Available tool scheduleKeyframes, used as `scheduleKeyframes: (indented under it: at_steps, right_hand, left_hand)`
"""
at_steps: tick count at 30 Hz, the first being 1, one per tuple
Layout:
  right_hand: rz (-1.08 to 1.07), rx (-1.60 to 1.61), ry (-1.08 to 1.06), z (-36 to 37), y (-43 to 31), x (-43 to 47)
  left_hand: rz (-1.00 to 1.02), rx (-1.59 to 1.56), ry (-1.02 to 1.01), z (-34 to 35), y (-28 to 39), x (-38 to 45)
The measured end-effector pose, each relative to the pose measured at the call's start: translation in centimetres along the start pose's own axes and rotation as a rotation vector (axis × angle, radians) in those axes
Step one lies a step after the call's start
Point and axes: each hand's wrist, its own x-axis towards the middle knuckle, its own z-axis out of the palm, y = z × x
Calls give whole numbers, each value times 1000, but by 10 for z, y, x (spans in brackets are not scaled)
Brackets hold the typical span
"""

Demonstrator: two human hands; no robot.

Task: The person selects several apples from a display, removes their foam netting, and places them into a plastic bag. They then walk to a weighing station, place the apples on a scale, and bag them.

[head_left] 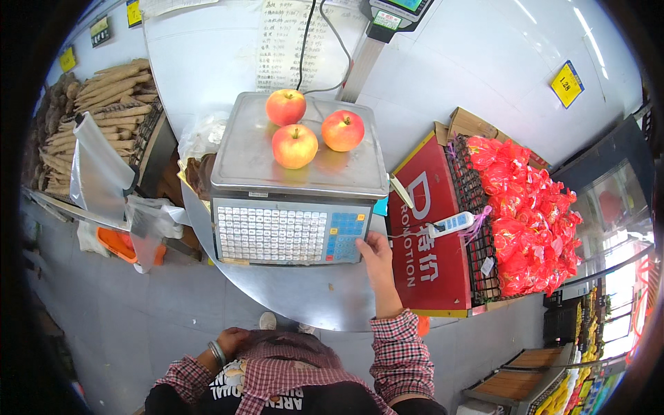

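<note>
Three red-and-yellow apples (294,147) rest apart from a bag on the steel pan (249,155) of an electronic price-computing scale (290,233). My right hand (377,254) is at the right end of the scale's keypad (345,236), a finger at its edge keys; whether it presses one I cannot tell. My left hand (232,342), with a metal bangle on the wrist, is low at my waist beside the dark checked cloth of my clothing (290,347). Its fingers are partly hidden, and whether they grip the cloth is unclear.
The scale stands on a rounded metal table (306,290). To the left are a plastic bag roll (101,155) and a crate of long pale roots (104,114). On the right, red-wrapped packets (529,218) fill a black basket by a red promotion box (425,244) and a power strip (451,224).
</note>
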Motion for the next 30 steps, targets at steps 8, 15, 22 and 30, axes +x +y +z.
scheduleKeyframes:
  at_steps: [8, 15, 22, 30]
  right_hand:
    - [-64, -55, 6, 0, 9, 6]
    - [-115, -91, 12, 3, 7, 3]
    - [-70, -15, -14, 2, 7, -6]
    - [-113, -73, -22, 10, 9, -28]
  left_hand:
    - [22, -55, 48, 17, -4, 9]
    - [6, -35, 145, 38, 14, -5]
    - [-132, -108, 202, 47, 30, -2]
    - [-127, -196, 208, 49, 33, -8]
